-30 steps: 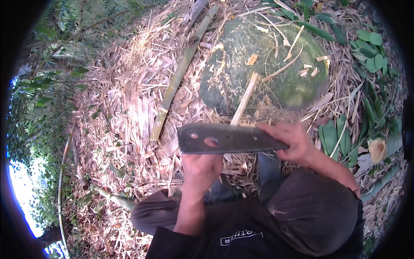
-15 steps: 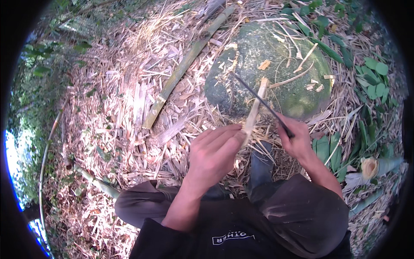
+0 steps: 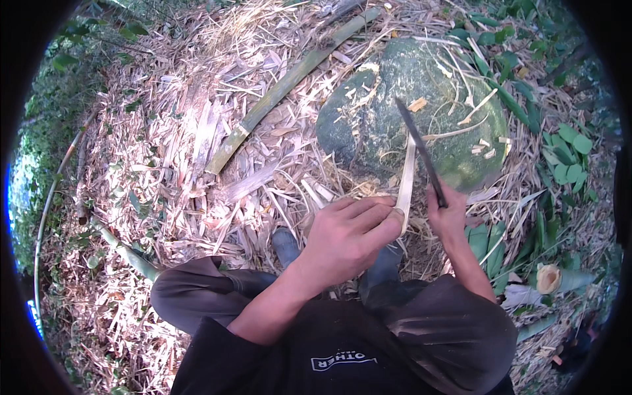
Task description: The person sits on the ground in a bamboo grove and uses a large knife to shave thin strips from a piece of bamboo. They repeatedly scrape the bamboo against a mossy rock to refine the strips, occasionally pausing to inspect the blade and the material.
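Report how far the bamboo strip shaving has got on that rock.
Done: pale shavings already lie on the mossy rock, so some cuts look made. In hand: the left hand holds the pale bamboo strip upright against the rock, and the right hand holds the dark blade alongside it. Left: the strip looks long and uneven; the green pole lies uncut.

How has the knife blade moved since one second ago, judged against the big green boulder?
Yes. The knife blade, held in the right hand, has swung from lying flat below the boulder to standing edge-on over it, beside the bamboo strip.
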The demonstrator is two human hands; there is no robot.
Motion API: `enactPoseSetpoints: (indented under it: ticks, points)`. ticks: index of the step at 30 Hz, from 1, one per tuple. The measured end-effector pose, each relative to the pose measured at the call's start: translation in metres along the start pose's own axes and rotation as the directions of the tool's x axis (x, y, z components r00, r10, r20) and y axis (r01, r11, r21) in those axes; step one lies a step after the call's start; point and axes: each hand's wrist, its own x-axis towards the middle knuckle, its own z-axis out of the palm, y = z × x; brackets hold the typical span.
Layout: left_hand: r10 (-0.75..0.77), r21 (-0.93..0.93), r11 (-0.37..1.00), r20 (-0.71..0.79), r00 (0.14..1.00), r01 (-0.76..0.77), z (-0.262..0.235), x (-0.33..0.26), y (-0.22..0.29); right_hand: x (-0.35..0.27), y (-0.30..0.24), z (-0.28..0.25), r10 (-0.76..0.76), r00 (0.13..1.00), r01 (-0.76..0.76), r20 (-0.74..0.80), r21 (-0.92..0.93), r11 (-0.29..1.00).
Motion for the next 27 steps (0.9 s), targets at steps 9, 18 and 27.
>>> enactPoseSetpoints:
  ticks: [9, 18, 27]
  points:
    - [0.009, -0.012, 1.0, -0.024, 1.0, -0.009, 0.007, -0.001, -0.002, 0.01, -0.002, 0.005, 0.034, 0.999, -0.034, -0.022, -0.026, 0.999]
    - [-0.005, -0.031, 1.0, -0.042, 0.999, 0.004, 0.015, -0.003, -0.001, 0.003, -0.001, 0.008, -0.085, 0.989, 0.073, -0.125, -0.094, 0.993]
    - [-0.001, -0.051, 0.999, -0.092, 0.996, -0.004, 0.009, 0.004, -0.004, 0.016, 0.008, 0.009, -0.056, 0.991, 0.046, -0.123, -0.079, 0.996]
